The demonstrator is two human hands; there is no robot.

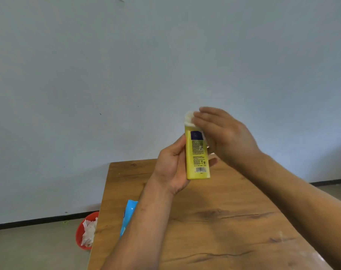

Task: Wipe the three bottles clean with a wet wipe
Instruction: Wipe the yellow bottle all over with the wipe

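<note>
Yellow bottle [197, 158], upright above the worktop [224, 221], is clasped low by the left hand [171, 168] fingers. Right hand [224, 133] presses extended fingers and a wipe [204, 135] against the capped end. Hazard: sideways pressure on wet plastic may lever the bottle out of that grip.

Yellow bottle [197, 156] mid-frame in my feed, back label with purple panel [196, 135], fine print, QR code [201, 148], barcode [200, 169], no words or digits legible to me
</note>
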